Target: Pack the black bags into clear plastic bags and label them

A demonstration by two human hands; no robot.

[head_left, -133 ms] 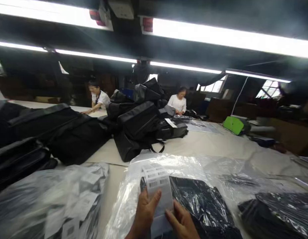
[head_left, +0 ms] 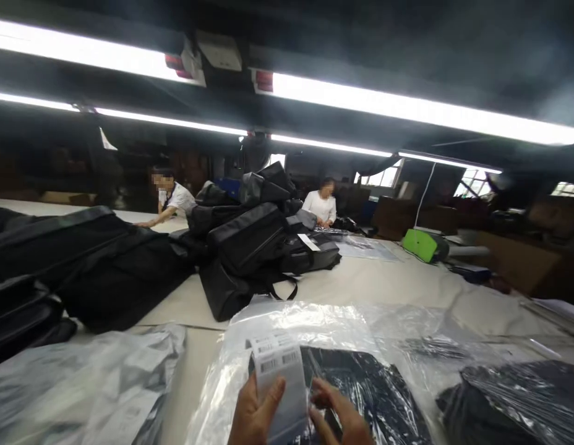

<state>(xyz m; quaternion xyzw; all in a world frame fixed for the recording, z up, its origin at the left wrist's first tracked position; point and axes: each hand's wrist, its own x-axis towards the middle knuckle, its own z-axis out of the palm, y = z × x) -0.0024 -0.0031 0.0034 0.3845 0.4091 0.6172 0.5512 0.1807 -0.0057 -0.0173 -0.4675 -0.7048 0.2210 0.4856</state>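
A strip of white barcode labels point(head_left: 281, 383) is held by my left hand point(head_left: 255, 411), thumb on its face, at the bottom middle. My right hand point(head_left: 338, 413) is at the strip's right edge, thumb and fingers curled towards each other; whether something small is between them cannot be made out. Beneath both hands lies a clear plastic bag point(head_left: 222, 377) with a dark folded item point(head_left: 361, 377) inside.
Black bags point(head_left: 250, 238) are heaped across the table point(head_left: 380, 278). Clear plastic with pale contents point(head_left: 96, 383) lies at left, another wrapped dark item point(head_left: 523, 402) at right. Two people point(head_left: 175, 198) in white work beyond. A green object point(head_left: 421, 245) stands at back right.
The view has tilted up and turned slightly right. My right hand has lifted a little from the label strip, and its fingers have curled.
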